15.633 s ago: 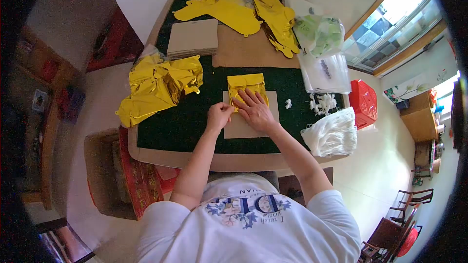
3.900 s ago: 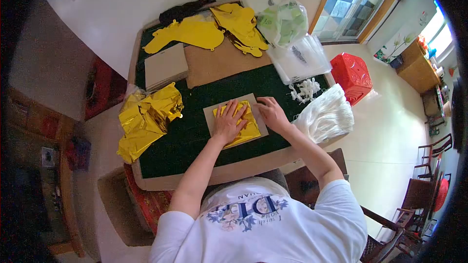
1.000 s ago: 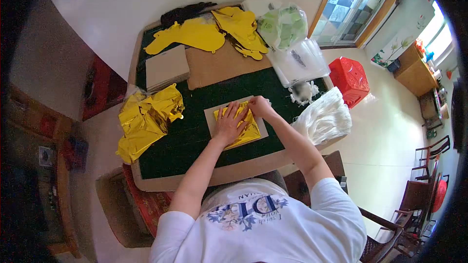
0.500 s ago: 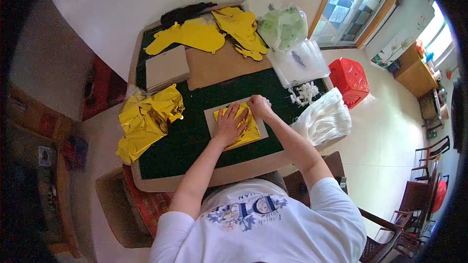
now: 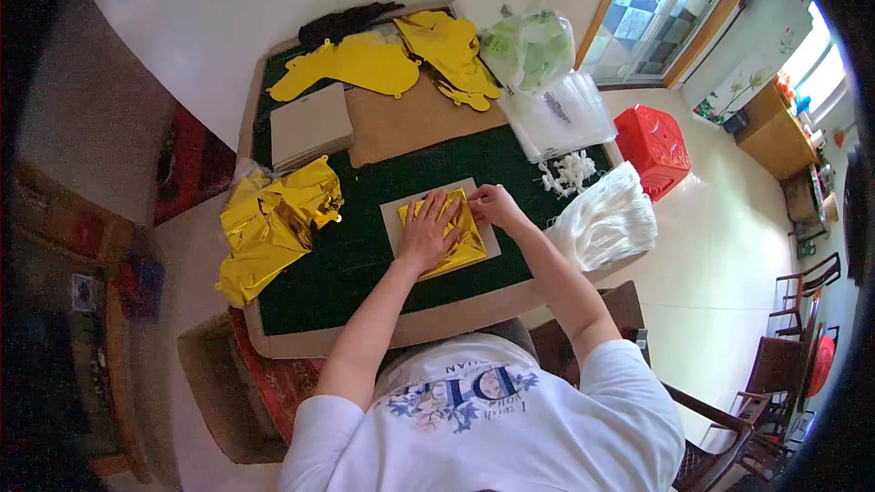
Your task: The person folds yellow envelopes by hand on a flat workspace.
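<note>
A folded gold foil balloon lies on a square of grey cardboard near the middle of the table. My left hand is spread flat on the foil with its fingers apart. At the upper right edge of the foil, my right hand is closed, its fingertips pinched together on the foil's edge. What exactly lies between those fingertips is partly hidden.
Left of me is a crumpled pile of gold foil balloons; flat ones lie at the back. Stacked cardboard squares, clear plastic bags, small white pieces and a white string bundle surround the work. A red stool stands beyond the table.
My right hand has moved slightly down from the cardboard's upper right corner, to the foil's edge. My left hand stays pressed on the foil.
</note>
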`<state>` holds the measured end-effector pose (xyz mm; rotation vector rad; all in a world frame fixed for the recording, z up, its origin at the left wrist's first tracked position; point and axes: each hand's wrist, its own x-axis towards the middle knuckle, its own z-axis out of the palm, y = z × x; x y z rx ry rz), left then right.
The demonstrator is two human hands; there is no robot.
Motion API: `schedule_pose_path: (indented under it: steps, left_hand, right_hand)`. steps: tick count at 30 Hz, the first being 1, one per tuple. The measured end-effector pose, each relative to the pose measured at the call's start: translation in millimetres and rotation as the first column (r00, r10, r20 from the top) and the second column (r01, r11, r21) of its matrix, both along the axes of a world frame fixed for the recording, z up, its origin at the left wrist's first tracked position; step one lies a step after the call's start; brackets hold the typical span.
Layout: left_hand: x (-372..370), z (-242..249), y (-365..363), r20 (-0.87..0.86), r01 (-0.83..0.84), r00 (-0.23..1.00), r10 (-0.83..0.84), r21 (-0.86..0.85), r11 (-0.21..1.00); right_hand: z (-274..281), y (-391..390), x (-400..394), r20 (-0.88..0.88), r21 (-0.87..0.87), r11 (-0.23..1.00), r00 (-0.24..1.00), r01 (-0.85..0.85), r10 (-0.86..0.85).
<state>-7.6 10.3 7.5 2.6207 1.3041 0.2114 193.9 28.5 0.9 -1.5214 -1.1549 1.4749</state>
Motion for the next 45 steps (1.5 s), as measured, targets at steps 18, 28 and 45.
schedule_pose_path:
  steps: [18, 28, 45]
  left_hand:
    - [2.1, -1.8, 1.4, -0.007, -0.010, 1.000, 0.010, 0.028, 1.000]
    - [1.6, 1.4, 0.2, -0.036, -0.007, 0.999, 0.008, 0.021, 1.000]
    - [0.3, -1.0, 0.0, 0.008, -0.007, 1.000, 0.007, 0.024, 1.000]
  right_hand:
    - [14.3, -41.2, -13.8, 0.419, 0.360, 0.933, 0.892, 0.009, -0.171]
    - [28.6, -41.1, -20.5, 0.560, 0.285, 0.955, 0.823, -0.081, -0.097]
    - [12.3, -35.2, -22.0, 0.590, 0.433, 0.881, 0.799, -0.189, -0.118]
